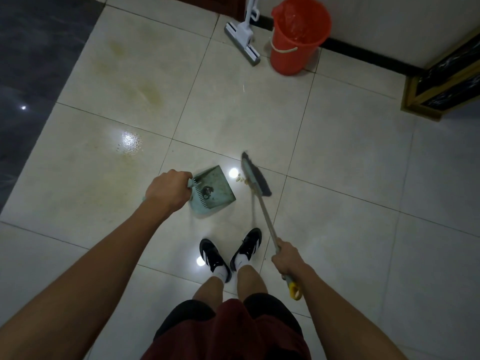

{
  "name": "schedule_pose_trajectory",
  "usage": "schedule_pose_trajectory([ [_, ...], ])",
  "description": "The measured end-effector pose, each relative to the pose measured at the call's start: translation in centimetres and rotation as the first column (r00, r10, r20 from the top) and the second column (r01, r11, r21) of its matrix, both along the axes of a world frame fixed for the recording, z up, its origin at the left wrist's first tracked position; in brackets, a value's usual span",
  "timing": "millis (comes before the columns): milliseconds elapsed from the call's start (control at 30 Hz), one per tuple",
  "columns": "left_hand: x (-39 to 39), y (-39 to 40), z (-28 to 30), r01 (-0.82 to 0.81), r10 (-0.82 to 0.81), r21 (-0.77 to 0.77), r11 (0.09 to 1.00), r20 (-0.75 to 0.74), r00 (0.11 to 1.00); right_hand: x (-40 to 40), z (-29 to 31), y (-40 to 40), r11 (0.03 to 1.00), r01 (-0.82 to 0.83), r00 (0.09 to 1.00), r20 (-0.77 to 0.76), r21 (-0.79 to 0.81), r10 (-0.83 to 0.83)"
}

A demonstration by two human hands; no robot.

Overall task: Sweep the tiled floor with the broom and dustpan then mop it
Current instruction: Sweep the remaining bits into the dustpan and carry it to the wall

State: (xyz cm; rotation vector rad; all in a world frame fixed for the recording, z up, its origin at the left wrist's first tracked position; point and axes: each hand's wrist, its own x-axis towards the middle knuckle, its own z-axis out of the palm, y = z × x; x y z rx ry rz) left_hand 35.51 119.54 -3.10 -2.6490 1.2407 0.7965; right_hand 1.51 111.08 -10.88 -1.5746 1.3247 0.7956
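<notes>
Left hand (166,192) is fisted around the handle of the teal dustpan (213,190), fingers curled tight together. The pan sits on the tiled floor (337,152) just ahead of the person's shoes (228,253), mouth facing right toward the broom, so debris can be pushed straight in. There's already some dark stuff in the pan near the comb teeth.

Right hand (287,258) wraps the broom (255,179) shaft near its top end, fingers closed around it, yellow end cap poking out below the fist. Broom's long axis runs from that hand up and left to the head. The head lies diagonally, bristles down on the tile, and is slightly blurred.

A small pile of pale scraps (240,180) sits between broom head and pan lip, just beside both. Looks like the sweep-in step.

Sponge mop (242,41) and red bucket (296,37) are parked by the far wall, well apart; mopping hasn't begun. Yellowish stains remain on the tiles at upper left.
</notes>
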Motion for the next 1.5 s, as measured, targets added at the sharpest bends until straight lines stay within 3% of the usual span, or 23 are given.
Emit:
schedule_pose_trajectory([
  [433,-0.9,1.1,0.0,-0.004,0.004,-0.020,1.000,-0.003,1.000,3.4,2.6,1.1,0.976,0.089,0.990,0.092,0.200,-0.109],
  [633,0.2,3.8,0.8,-0.086,0.085,-0.043,0.995,-0.036,0.996,1.6,4.5,1.1,0.971,0.192,0.974,0.089,0.144,-0.206],
  [767,0.3,5.8,1.1,-0.107,0.106,-0.028,0.994,-0.049,0.993,0.4,5.6,0.9,0.984,0.167,0.981,0.093,0.067,-0.173],
  [1067,1.0,9.5,0.2,-0.233,0.232,-0.039,0.972,-0.015,0.973,0.6,3.3,0.9,0.987,-0.085,0.996,-0.003,-0.138,0.085],
  [1333,1.7,10.3,-0.4,-0.240,0.241,-0.062,0.969,-0.001,0.971,2.1,0.7,2.0,0.972,-0.205,0.978,-0.064,-0.111,0.199],
  [1500,2.5,10.6,-0.6,-0.247,0.248,-0.054,0.967,0.014,0.969,3.6,0.4,3.4,0.999,-0.049,0.999,0.022,0.005,0.049],
])
